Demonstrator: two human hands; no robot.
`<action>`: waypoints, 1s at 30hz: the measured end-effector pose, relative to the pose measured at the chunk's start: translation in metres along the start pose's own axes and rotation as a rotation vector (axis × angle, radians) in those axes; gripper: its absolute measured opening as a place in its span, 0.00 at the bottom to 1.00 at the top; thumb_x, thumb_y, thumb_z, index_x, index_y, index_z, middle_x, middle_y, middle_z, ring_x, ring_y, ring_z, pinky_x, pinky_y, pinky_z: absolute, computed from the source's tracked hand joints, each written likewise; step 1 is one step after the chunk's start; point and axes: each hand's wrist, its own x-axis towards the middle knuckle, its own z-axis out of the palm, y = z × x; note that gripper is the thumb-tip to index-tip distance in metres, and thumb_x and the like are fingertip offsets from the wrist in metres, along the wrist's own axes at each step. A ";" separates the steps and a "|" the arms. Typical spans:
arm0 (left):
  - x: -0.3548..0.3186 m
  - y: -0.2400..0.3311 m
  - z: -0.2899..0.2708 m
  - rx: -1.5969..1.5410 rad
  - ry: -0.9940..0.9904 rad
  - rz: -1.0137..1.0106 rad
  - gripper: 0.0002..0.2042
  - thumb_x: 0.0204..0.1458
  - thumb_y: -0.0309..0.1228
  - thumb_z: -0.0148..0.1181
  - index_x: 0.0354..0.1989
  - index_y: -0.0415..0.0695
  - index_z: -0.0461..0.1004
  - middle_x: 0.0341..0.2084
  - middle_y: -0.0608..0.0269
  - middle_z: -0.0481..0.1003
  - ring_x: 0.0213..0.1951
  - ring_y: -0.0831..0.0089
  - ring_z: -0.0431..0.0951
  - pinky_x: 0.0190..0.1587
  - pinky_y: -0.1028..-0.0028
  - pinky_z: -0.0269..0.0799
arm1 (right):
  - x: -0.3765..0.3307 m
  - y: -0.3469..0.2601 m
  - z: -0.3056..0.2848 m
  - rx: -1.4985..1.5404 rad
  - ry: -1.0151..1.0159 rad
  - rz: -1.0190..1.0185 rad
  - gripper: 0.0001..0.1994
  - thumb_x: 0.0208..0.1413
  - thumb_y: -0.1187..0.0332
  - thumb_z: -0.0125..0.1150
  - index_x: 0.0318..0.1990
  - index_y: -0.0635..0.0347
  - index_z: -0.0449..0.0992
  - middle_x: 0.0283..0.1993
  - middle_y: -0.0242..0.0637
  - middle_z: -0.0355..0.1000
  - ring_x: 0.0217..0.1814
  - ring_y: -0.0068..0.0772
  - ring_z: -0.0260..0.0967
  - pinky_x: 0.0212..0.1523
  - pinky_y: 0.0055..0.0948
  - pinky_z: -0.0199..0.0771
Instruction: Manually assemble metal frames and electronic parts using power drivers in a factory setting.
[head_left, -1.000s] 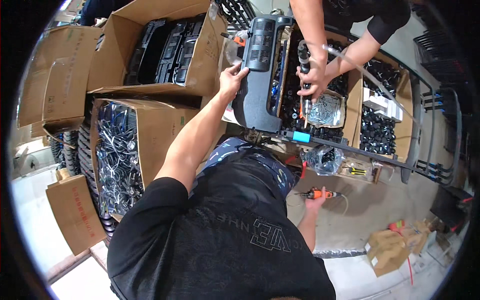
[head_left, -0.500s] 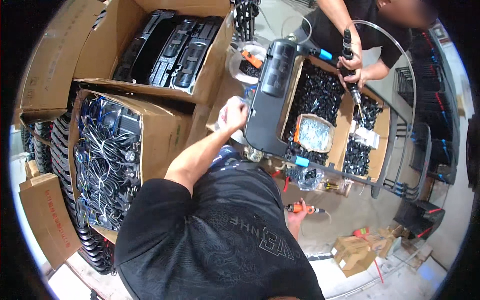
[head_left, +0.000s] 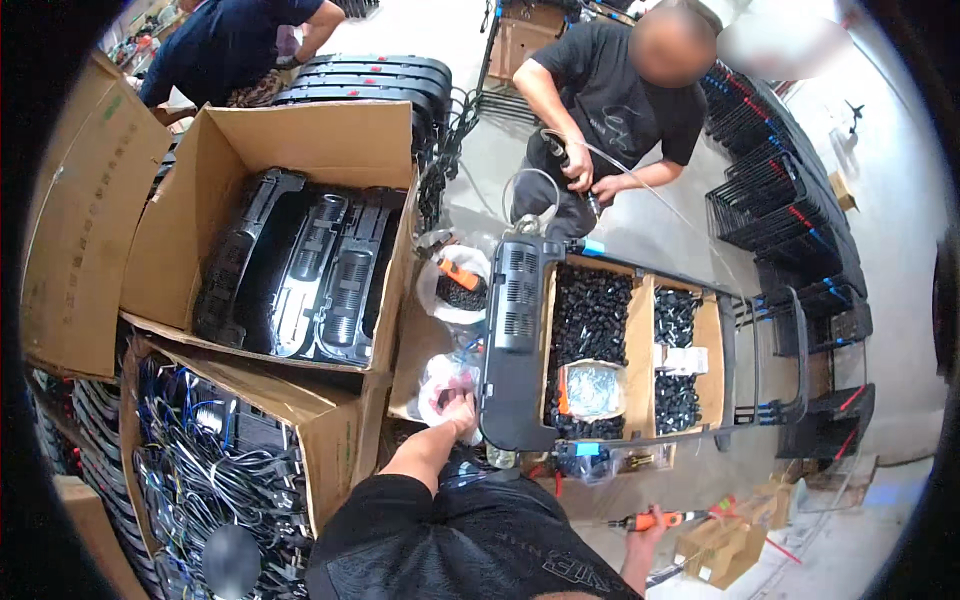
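Left of the frame (head_left: 510, 385), cables (head_left: 220, 480) lie in a carton (head_left: 338, 445)

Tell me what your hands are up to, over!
Left hand at white bag, grip unclear. Right hand holding orange driver. Black panel right of left hand. Co-worker beyond panel.

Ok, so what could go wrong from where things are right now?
The left hand is at a white bag beside the black panel; the plastic might snag and tip.

The right hand holds an orange driver out to the side, so it could be bumped or dropped.

The small tray of silvery pieces sits among loose black parts; a knock might mix them.
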 end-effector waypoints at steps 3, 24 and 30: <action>-0.005 -0.025 0.020 0.280 0.533 0.282 0.21 0.52 0.36 0.51 0.54 0.41 0.69 0.47 0.45 0.74 0.38 0.51 0.81 0.40 0.57 0.79 | -0.014 -0.010 0.039 -0.029 -0.053 -0.008 0.08 0.52 0.75 0.59 0.38 0.55 0.68 0.33 0.34 0.70 0.28 0.28 0.67 0.33 0.29 0.73; 0.026 -0.051 -0.016 -0.599 0.235 -0.008 0.14 0.50 0.35 0.49 0.25 0.37 0.75 0.24 0.51 0.76 0.26 0.57 0.77 0.27 0.61 0.71 | -0.039 -0.014 0.133 -0.018 -0.272 -0.004 0.09 0.52 0.74 0.60 0.39 0.55 0.69 0.33 0.32 0.70 0.32 0.29 0.68 0.36 0.33 0.73; -0.029 -0.021 -0.044 -1.599 -0.158 -0.277 0.13 0.50 0.36 0.43 0.15 0.48 0.64 0.15 0.67 0.64 0.16 0.72 0.61 0.17 0.71 0.55 | -0.037 -0.035 0.175 0.013 -0.504 -0.038 0.11 0.53 0.76 0.58 0.43 0.54 0.69 0.36 0.35 0.69 0.35 0.28 0.66 0.41 0.32 0.70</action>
